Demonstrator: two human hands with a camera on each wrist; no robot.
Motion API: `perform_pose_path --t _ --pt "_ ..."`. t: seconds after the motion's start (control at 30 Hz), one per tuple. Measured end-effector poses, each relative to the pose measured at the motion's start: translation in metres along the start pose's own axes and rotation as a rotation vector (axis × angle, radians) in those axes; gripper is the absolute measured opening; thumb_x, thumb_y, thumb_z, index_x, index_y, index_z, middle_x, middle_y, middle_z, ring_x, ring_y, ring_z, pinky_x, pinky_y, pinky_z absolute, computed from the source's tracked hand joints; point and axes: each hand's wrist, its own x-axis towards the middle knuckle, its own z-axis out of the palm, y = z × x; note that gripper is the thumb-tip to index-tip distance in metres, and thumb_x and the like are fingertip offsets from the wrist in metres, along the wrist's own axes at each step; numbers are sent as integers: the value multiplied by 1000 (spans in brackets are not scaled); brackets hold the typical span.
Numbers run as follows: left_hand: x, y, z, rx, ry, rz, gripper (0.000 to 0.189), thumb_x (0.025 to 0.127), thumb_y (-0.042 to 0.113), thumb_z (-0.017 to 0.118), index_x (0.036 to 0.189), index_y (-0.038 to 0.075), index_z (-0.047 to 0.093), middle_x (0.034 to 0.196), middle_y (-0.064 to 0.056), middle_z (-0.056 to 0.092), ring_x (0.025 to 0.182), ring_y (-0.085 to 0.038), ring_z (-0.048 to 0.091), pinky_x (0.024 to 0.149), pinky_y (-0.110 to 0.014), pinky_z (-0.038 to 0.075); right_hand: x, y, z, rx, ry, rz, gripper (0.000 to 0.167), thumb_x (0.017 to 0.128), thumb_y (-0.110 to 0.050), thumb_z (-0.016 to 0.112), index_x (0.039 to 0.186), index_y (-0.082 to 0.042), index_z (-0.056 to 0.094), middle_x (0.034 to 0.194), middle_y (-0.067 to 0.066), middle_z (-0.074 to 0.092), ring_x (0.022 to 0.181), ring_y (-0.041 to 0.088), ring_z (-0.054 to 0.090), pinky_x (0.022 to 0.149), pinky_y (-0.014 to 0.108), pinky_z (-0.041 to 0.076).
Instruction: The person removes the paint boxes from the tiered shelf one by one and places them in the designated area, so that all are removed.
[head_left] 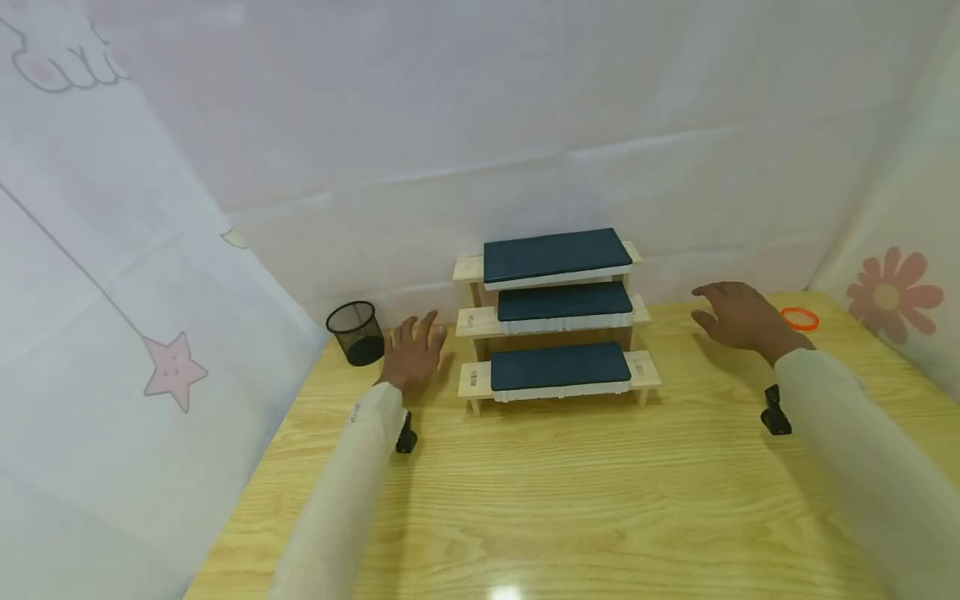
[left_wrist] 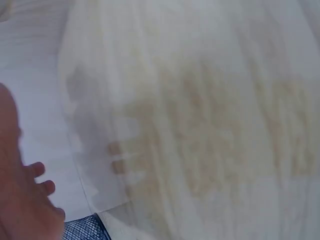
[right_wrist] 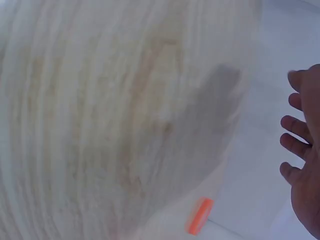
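Note:
My left hand (head_left: pixel 412 357) is over the table just left of a three-step wooden stand (head_left: pixel 483 323), fingers spread and holding nothing. On the stand's steps lie three flat white cases with dark blue tops: one on the top step (head_left: pixel 557 255), one on the middle step (head_left: pixel 564 302) and one on the bottom step (head_left: pixel 561 367). To the stand's right my right hand (head_left: pixel 738 317) hovers above the table with loosely bent fingers and nothing in them. Both wrist views show the hands only at the frame edge, the left hand (left_wrist: pixel 25 185) and the right hand (right_wrist: pixel 307 145).
A black mesh pen cup (head_left: pixel 356 333) stands close beside my left hand, near the table's left edge. An orange ring (head_left: pixel 799 319) lies at the back right, behind my right wrist. A pale printed cloth (head_left: pixel 450 125) hangs behind the wood-grain table (head_left: pixel 570 500).

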Motion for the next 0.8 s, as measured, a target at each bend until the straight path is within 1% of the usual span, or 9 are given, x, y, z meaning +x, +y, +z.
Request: perform_pose_path --t 0.07,0.13,0.27,0.4,0.43,0.5,0.57,0.7,0.8 --pt "-1 7 -7 -90 53 13 62 107 58 18 162 29 17 158 -21 21 143 -45 23 112 -67 17 2 2 -5 42 17 11 58 106 -38 49 148 2 41 149 35 33 135 58 27 106 70 21" --pt "-1 13 -14 -175 100 38 60 108 56 20 162 29 19 154 -22 27 140 -46 29 107 -68 25 3 3 -10 98 11 14 62 106 -43 46 149 1 38 151 35 29 136 58 22 105 72 20" --pt "-2 23 -24 -322 158 74 56 109 53 22 161 32 22 150 -19 33 134 -41 36 102 -67 31 8 0 -23 192 21 -28 63 106 -41 49 151 1 35 153 35 24 139 58 17 105 74 16" --pt "2 36 -29 -524 190 126 53 109 52 25 159 36 25 149 -12 34 131 -33 40 104 -63 32 11 -5 -34 264 58 -56 61 105 -35 53 151 1 34 155 32 22 141 55 17 107 73 15" --pt "3 40 -30 -574 194 139 52 109 51 26 159 37 26 147 -12 36 130 -33 41 104 -63 32 12 -7 -36 281 61 -55 61 105 -34 54 152 0 34 156 32 21 142 54 16 107 72 16" --pt "5 47 -31 -673 192 171 51 109 49 28 159 36 27 150 -11 35 131 -34 42 104 -63 33 14 -10 -39 312 65 -54 62 106 -35 53 153 -1 32 158 30 19 143 53 15 107 72 15" --pt "5 53 -33 -755 181 202 51 110 48 28 159 35 27 151 -12 36 131 -39 43 103 -62 34 16 -12 -41 330 72 -51 64 106 -37 52 155 -2 30 159 29 17 145 51 14 108 72 14" --pt "4 68 -39 -911 127 246 50 111 42 29 160 32 26 151 -16 36 130 -48 44 104 -65 32 20 -18 -45 364 97 -54 65 106 -39 50 157 -7 26 161 25 16 146 49 13 108 72 14" --pt "2 78 -46 -992 86 256 51 111 39 29 161 30 23 153 -16 32 129 -48 44 106 -67 30 22 -24 -48 385 117 -67 66 106 -40 50 159 -9 24 162 23 16 147 47 12 108 72 13"
